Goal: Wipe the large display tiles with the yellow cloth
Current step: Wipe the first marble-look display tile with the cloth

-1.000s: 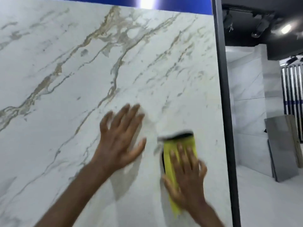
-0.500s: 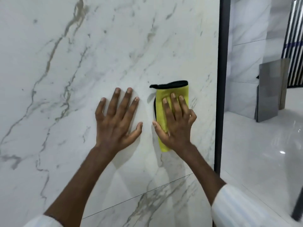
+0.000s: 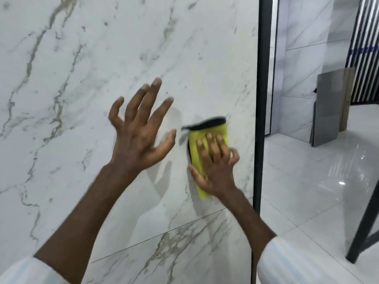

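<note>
A large white marble-look display tile (image 3: 102, 58) with grey-gold veins fills the left and centre of the view. My right hand (image 3: 215, 167) presses a folded yellow cloth (image 3: 196, 148) with a black edge flat against the tile, fingers straight, near the tile's right edge. My left hand (image 3: 141, 132) is lifted off the tile just left of the cloth, fingers spread and holding nothing; its shadow falls on the tile. A seam runs below both hands, with a second tile (image 3: 174, 253) under it.
A black vertical frame (image 3: 259, 99) borders the tile on the right. Beyond it lie a glossy white floor (image 3: 317, 191), a grey slab (image 3: 328, 107) leaning on a far wall, and a black leg (image 3: 367, 222) at the lower right.
My left hand has lifted off the tile and spread its fingers. My right hand still presses the cloth by the right edge, having slid down from the upper tile area.
</note>
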